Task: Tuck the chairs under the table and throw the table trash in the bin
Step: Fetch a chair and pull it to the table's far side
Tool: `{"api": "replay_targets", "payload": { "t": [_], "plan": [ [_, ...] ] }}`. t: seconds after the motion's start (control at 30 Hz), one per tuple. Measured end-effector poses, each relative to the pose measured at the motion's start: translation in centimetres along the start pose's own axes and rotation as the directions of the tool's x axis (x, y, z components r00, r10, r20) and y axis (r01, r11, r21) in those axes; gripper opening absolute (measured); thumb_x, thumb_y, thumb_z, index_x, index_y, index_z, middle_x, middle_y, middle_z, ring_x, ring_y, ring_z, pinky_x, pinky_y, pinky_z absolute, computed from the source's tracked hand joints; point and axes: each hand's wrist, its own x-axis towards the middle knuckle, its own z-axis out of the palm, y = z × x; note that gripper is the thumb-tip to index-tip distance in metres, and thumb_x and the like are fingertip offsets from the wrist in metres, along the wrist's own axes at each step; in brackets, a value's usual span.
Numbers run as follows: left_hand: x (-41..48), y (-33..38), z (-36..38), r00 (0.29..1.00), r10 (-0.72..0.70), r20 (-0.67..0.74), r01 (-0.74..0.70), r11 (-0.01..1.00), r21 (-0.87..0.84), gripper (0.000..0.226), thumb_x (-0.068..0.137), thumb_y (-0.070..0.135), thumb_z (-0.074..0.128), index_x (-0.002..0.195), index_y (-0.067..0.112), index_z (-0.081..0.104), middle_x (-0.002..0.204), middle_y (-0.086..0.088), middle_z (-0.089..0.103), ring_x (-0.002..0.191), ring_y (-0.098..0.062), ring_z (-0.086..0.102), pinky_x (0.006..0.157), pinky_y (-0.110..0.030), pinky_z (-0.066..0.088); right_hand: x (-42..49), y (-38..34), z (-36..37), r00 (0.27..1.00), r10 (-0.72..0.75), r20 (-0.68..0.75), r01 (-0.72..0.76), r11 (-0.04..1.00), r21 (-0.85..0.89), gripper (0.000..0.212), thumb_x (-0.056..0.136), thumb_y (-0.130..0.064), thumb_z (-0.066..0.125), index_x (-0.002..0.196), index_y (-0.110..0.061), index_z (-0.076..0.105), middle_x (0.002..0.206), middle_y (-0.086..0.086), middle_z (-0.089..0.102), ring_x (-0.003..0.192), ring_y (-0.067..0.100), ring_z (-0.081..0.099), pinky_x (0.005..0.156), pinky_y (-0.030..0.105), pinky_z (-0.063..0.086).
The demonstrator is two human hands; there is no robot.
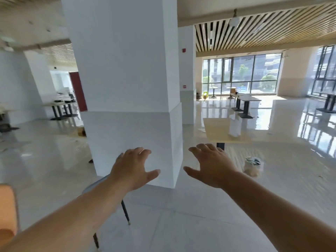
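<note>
Both arms reach forward at chest height. My left hand (133,167) and my right hand (211,165) are empty, fingers spread, palms down. Under my left forearm stands a grey chair (94,184) with dark legs, mostly hidden by the arm. An orange chair back (8,208) shows at the far left edge. To the right, beyond my right hand, is a light wooden table (216,130) with a white plastic bag or cup (235,128) on it, blurred. A small bin lined with a white bag (252,166) sits on the floor beside that table.
A broad white pillar (127,88) rises directly ahead, close to my hands. Glossy tiled floor spreads all around. More tables stand far back at the windows (246,102) and at the left (61,108).
</note>
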Motion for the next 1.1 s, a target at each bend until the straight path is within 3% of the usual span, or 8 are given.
{"api": "replay_targets", "payload": {
  "t": [0.13, 0.33, 0.6, 0.83, 0.97, 1.1],
  "plan": [
    [6.4, -4.0, 1.0, 0.991, -0.129, -0.031, 0.129, 0.992, -0.001, 0.092, 0.084, 0.087, 0.041, 0.157, 0.031, 0.032, 0.166, 0.003, 0.032, 0.151, -0.022, 0.028, 0.121, -0.049, 0.029, 11.0, 0.3, 3.5, 0.994, -0.094, -0.047, 0.098, 0.992, 0.078, 0.084, 0.088, -0.086, 0.03, 0.152, -0.032, 0.037, 0.151, -0.004, 0.049, 0.141, 0.023, 0.041, 0.112, 0.043, 0.036],
    [14.2, -11.8, 6.8, 0.976, -0.213, -0.042, 0.215, 0.976, 0.045, 0.094, 0.08, 0.089, 0.035, 0.156, 0.032, 0.033, 0.166, 0.0, 0.033, 0.15, -0.023, 0.031, 0.12, -0.049, 0.029, 24.5, -3.9, 12.1, 0.964, -0.259, -0.054, 0.264, 0.951, 0.16, 0.083, 0.087, -0.086, 0.031, 0.149, -0.033, 0.041, 0.148, -0.006, 0.052, 0.14, 0.021, 0.042, 0.113, 0.042, 0.037],
    [25.5, -26.1, 17.9, 0.939, -0.336, 0.075, 0.339, 0.94, -0.033, 0.091, 0.083, 0.086, 0.042, 0.156, 0.032, 0.032, 0.167, 0.0, 0.03, 0.15, -0.023, 0.029, 0.12, -0.048, 0.03, 41.3, -7.4, 24.8, 0.912, -0.391, 0.127, 0.381, 0.92, 0.096, 0.085, 0.087, -0.085, 0.027, 0.152, -0.031, 0.038, 0.152, -0.003, 0.047, 0.143, 0.023, 0.038, 0.115, 0.041, 0.034],
    [35.9, -36.4, 21.3, 0.894, -0.444, 0.061, 0.447, 0.894, -0.038, 0.091, 0.083, 0.085, 0.042, 0.155, 0.031, 0.033, 0.165, 0.001, 0.034, 0.148, -0.023, 0.032, 0.118, -0.048, 0.033, 57.9, -9.8, 30.0, 0.908, -0.412, 0.076, 0.395, 0.903, 0.167, 0.085, 0.087, -0.086, 0.027, 0.153, -0.032, 0.037, 0.153, -0.004, 0.047, 0.143, 0.023, 0.038, 0.114, 0.042, 0.036],
    [38.6, -41.2, 26.0, 0.857, -0.506, 0.093, 0.509, 0.861, -0.007, 0.089, 0.08, 0.083, 0.043, 0.152, 0.033, 0.034, 0.162, 0.002, 0.038, 0.143, -0.024, 0.038, 0.113, -0.047, 0.037, 64.8, -13.5, 37.5, 0.824, -0.554, 0.118, 0.522, 0.823, 0.224, 0.081, 0.09, -0.082, 0.032, 0.153, -0.031, 0.035, 0.153, -0.005, 0.046, 0.143, 0.022, 0.037, 0.115, 0.041, 0.035],
    [38.2, -46.9, 32.2, 0.725, -0.665, 0.18, 0.673, 0.739, 0.022, 0.09, 0.082, 0.083, 0.046, 0.156, 0.035, 0.028, 0.166, 0.003, 0.03, 0.147, -0.024, 0.034, 0.114, -0.049, 0.037, 70.7, -18.9, 46.9, 0.696, -0.698, 0.166, 0.622, 0.702, 0.347, 0.081, 0.091, -0.08, 0.034, 0.153, -0.029, 0.035, 0.153, -0.003, 0.046, 0.142, 0.023, 0.038, 0.115, 0.043, 0.037]
  ]
}}
